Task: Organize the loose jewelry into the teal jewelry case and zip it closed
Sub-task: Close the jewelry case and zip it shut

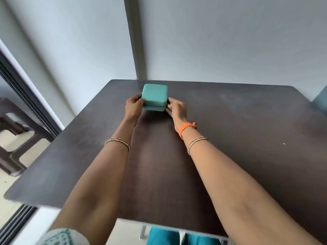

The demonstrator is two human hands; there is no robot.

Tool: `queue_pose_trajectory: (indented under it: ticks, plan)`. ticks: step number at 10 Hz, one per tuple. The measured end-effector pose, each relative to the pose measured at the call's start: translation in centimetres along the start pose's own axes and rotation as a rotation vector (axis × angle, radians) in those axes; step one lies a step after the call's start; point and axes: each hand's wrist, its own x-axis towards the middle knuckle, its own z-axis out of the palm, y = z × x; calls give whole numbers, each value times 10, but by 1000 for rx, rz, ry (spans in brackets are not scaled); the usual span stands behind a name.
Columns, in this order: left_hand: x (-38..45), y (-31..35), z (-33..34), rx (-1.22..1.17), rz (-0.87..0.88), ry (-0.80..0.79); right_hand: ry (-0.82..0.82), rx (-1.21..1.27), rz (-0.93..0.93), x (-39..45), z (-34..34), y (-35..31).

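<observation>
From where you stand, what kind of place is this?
Probably a room in a home, though I can't be sure. A dark table stands against plain pale walls, a brown stool sits by a sliding door track, and both hands hold a teal case.

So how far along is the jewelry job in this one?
It looks nearly finished, or not begun: the case sits closed on the table, with no loose jewelry in view. Both hands, left and right, grip its sides. Whether the zip is fully shut, or anything is inside, cannot be told.
</observation>
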Motion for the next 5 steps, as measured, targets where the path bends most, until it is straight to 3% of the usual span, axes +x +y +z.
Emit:
queue_pose_trajectory:
  ticks: [2,5]
  plan:
    - [39,4,13,-31,-61,118,-32,-118,-40,54,19,5]
    - [26,14,30,49,-79,223,-73,-359,-151,58,22,4]
